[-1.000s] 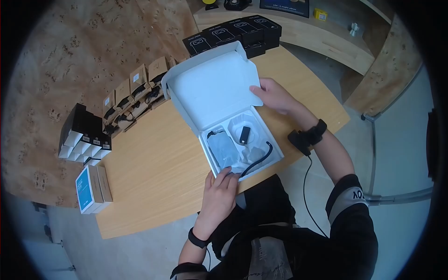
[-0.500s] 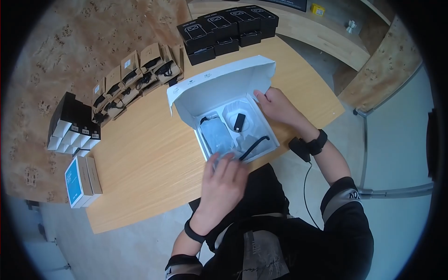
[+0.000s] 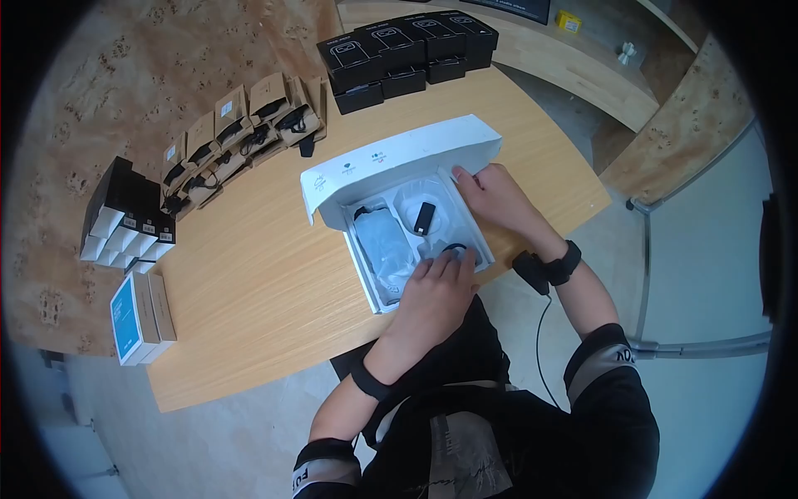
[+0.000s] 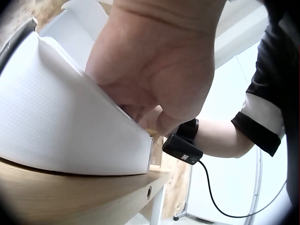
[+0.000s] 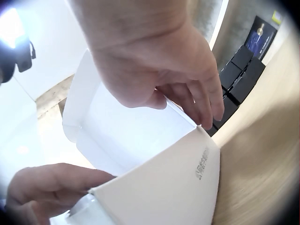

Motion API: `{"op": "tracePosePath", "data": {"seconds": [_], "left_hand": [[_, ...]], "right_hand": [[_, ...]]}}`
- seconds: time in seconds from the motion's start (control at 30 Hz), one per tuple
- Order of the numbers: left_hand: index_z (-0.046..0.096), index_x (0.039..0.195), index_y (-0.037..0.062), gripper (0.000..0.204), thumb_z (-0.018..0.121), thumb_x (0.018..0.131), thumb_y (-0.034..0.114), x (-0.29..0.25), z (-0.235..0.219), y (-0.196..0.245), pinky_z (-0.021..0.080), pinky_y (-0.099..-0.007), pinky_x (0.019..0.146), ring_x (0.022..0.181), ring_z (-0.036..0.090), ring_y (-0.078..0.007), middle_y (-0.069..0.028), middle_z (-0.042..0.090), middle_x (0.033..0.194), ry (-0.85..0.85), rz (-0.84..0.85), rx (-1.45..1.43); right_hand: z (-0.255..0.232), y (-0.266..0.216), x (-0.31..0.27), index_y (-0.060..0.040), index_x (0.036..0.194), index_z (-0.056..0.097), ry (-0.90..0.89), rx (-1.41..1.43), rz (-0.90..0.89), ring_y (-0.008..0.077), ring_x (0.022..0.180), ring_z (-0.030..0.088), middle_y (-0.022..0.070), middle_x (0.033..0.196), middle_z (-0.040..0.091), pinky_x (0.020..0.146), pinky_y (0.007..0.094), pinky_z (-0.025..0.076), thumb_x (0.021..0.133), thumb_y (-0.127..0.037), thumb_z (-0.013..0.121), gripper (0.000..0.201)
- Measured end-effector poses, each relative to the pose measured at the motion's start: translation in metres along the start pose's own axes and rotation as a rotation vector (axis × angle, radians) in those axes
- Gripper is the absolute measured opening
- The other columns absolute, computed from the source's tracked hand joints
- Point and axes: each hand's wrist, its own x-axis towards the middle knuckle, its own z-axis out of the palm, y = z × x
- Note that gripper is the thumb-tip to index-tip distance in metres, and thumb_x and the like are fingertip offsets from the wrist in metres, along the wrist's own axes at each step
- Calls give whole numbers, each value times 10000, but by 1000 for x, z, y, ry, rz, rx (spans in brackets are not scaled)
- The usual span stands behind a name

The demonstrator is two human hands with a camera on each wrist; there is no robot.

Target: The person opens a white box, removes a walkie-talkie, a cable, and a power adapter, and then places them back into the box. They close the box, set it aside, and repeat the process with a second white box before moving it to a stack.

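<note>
A white box stands on the wooden table with its lid raised, tilted over the tray. Inside lie a bagged item, a small black stick-like piece and a dark strap, mostly covered by my left hand. That hand reaches over the near wall; its fingertips are hidden in the left wrist view, so whether they hold the strap cannot be told. My right hand grips the box's right side, its thumb inside and fingers outside the cardboard in the right wrist view.
Black boxes are stacked at the back of the table. Brown cardboard packages with black cables line the back left edge. Black-and-white boxes and blue-and-white boxes stand at the left. A cable hangs from the right wrist.
The lid has tipped forward from wide open to partly over the tray. My left hand has moved right along the near wall, onto the strap's area. My right hand stays at the box's right side.
</note>
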Motion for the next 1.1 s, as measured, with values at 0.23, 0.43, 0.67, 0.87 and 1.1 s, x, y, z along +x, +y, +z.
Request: {"op": "tracePosePath", "data": {"seconds": [0.23,0.43,0.67,0.87,1.1], "left_hand": [[687,1084,-6,232,702,887,117,-26,-79,-23,538,-410,788,872,700,-325,-167,711,977,217,-263,-43],[463,1446,-42,564,683,951,114,-33,-97,-77,572,-432,886,1122,664,-360,-285,627,1251,339,-626,-182],[333,1545,51,653,626,962,14,-4,-94,-89,584,-409,940,1218,633,-333,-265,550,1382,210,-571,-539],[496,1374,46,628,778,813,58,-12,-96,-101,583,-424,853,1065,695,-402,-251,681,1135,47,-464,-285],[460,1434,46,708,781,803,64,-23,-93,-97,567,-450,895,1080,684,-427,-255,681,1202,-38,-484,-265]], "right_hand": [[-10,-11,6,81,851,664,-38,-162,69,422,642,618,263,695,625,636,460,485,1013,-290,553,420],[-4,-24,7,55,907,689,-62,-258,44,452,738,659,272,756,663,730,503,531,991,-264,541,361],[14,-4,-5,37,1043,664,76,-186,-77,471,830,662,292,904,684,771,510,543,968,-213,560,282],[16,7,-23,-11,1175,641,88,-98,-273,412,980,676,225,1087,690,833,457,555,870,-134,707,335],[-10,-14,-30,-46,1368,570,-231,15,-148,365,1115,642,217,1252,653,939,408,532,866,-127,751,539]]}}
